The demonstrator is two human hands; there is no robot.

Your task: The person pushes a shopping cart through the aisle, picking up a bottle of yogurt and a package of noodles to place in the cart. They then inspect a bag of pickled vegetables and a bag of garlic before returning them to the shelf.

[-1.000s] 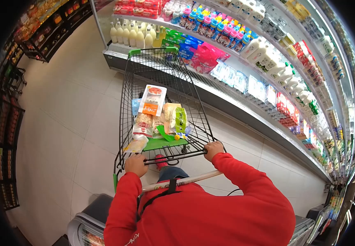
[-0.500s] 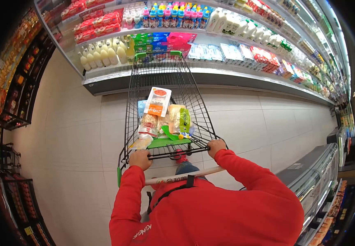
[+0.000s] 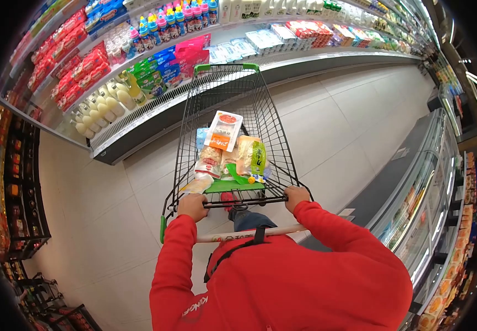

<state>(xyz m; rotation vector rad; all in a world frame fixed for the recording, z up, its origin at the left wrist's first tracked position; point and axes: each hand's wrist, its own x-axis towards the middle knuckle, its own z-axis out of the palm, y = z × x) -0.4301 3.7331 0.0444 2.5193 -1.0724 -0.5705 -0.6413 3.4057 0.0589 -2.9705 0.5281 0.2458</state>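
Both hands hold the near rim of a black wire shopping cart. My left hand is closed around the rim's left corner, and my right hand grips its right corner. Behind them, the cart's printed handle bar runs close to my waist. In the basket lie a white-and-orange packet, a red-and-white bag, and a pale pack with a green label. A green flap sits at the basket's near end.
Ahead, a chilled shelf holds bottles of white drink, red packs and cartons. A glass-fronted freezer case flanks the aisle at right. Dark shelving stands at left, beyond the tiled floor.
My view and the cart have turned to the right along the chilled shelf. The shelf now slants across, and the freezer case appears nearer on the right. Both hands keep their hold.
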